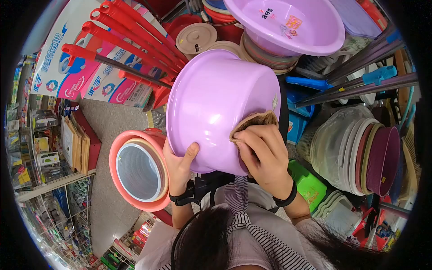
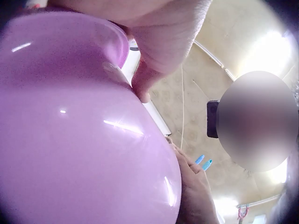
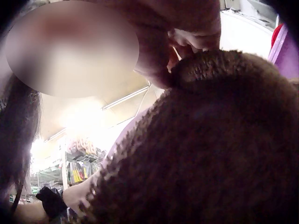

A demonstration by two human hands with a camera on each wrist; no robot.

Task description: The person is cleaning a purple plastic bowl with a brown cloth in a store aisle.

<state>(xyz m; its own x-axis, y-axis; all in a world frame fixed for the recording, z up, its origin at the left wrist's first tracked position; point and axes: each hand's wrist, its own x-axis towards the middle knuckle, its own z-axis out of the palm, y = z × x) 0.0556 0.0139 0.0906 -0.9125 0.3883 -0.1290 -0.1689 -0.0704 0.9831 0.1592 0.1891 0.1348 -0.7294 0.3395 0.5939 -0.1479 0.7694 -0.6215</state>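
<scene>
In the head view a glossy light-purple plastic basin (image 1: 211, 108) is tilted on its side in front of the person's chest, its rim toward the left. The left hand (image 1: 179, 166) grips it near the rim, thumb on the outer wall and the other fingers hidden behind. A brown terry cloth (image 1: 255, 122) lies against the basin's wall near its base, pinched by the right hand (image 1: 266, 157). Close up, the cloth (image 3: 201, 149) fills much of the right wrist view. The left wrist view shows the basin's smooth wall (image 2: 84, 140) with the right hand (image 2: 194, 191) beyond it.
Stacked pink and white basins (image 1: 119, 180) stand at the left. Red-handled poles (image 1: 130, 36) lean over printed boxes (image 1: 58, 49). A wide purple basin (image 1: 310, 27) tops a stack at the back. Nested baskets (image 1: 382, 157) and dark poles (image 1: 360, 90) crowd the right; goods shelves (image 1: 49, 184) line the left.
</scene>
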